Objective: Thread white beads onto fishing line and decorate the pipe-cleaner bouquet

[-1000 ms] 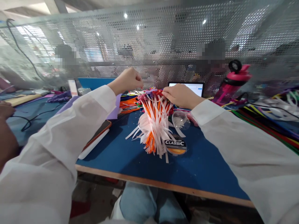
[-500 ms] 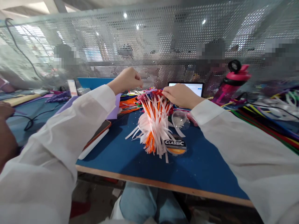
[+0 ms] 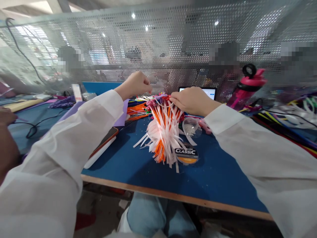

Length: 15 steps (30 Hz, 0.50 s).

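left hand [image 3: 137, 82]: curled narrow, 11 o'clock of the ribbon bundle [image 3: 166, 135], can't tell if I'm holding anything | right hand [image 3: 192, 100]: pinching its top, 1 o'clock | bundle: mid-table, CLASSIC disc [image 3: 186, 156] at 4

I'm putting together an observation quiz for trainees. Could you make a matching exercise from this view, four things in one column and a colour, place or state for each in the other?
Things
1. Bottle
2. Disc marked "CLASSIC"
3. Left hand
4. Right hand

Descriptions
A. Fingertips at the red part of the ribbon bundle's top
B. Black and orange, on the blue table
C. Raised and curled, to the left of the bundle's top
D. Pink, in front of the metal mesh

Right pairs: 1-D, 2-B, 3-C, 4-A
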### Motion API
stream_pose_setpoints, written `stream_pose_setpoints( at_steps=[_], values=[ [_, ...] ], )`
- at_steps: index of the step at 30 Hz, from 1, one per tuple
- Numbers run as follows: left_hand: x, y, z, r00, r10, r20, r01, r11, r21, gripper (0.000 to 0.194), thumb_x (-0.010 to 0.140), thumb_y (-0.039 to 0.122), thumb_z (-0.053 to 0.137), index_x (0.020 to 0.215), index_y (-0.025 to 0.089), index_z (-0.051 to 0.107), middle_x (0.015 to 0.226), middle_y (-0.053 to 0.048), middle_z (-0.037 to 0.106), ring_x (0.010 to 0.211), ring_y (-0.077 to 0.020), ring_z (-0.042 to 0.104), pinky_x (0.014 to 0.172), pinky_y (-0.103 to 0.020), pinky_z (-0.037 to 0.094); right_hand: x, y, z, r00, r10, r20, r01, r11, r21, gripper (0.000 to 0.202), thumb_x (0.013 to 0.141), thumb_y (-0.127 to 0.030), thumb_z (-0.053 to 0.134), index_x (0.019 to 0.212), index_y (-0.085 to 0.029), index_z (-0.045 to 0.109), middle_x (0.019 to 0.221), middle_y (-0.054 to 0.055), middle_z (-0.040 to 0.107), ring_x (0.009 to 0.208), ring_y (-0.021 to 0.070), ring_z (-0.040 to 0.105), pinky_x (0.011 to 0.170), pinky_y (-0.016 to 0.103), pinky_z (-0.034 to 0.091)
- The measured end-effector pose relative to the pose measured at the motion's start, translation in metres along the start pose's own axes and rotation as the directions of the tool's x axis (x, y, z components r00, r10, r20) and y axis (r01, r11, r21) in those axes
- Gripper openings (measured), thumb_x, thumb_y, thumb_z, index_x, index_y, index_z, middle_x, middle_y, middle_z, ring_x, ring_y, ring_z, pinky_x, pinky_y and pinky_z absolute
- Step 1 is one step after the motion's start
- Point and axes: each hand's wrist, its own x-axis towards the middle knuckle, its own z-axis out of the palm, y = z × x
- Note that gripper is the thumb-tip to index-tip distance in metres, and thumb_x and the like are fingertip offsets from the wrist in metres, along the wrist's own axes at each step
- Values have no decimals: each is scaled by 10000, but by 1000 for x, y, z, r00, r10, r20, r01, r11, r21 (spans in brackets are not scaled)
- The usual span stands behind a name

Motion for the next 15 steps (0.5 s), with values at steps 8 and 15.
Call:
stream_pose_setpoints(
  at_steps=[8, 15],
  values=[
    [-1, 1, 0, 1000, 5, 2, -5, 1000, -2, 159, 694, 229, 651, 663, 107, 747, 390, 49, 305, 529, -102, 301, 556, -299, 257, 0, 2, -4, 999, -45, 17, 44, 999, 26, 430, 1017, -411, 310, 1147, -212, 668, 916, 104, 748, 766, 230, 648, 623, 311, 281],
    [-4, -7, 0, 996, -8, 85, 12, 999, -43, 176, 707, 232, 630, 695, 106, 752, 459, 28, 412, 568, -102, 344, 577, -300, 251, -1, 13, -4, 988, -155, 5, 147, 943, 300, 352, 965, -352, 422, 967, -198, 739, 841, 57, 743, 709, 177, 604, 653, 296, 318]
  ],
)
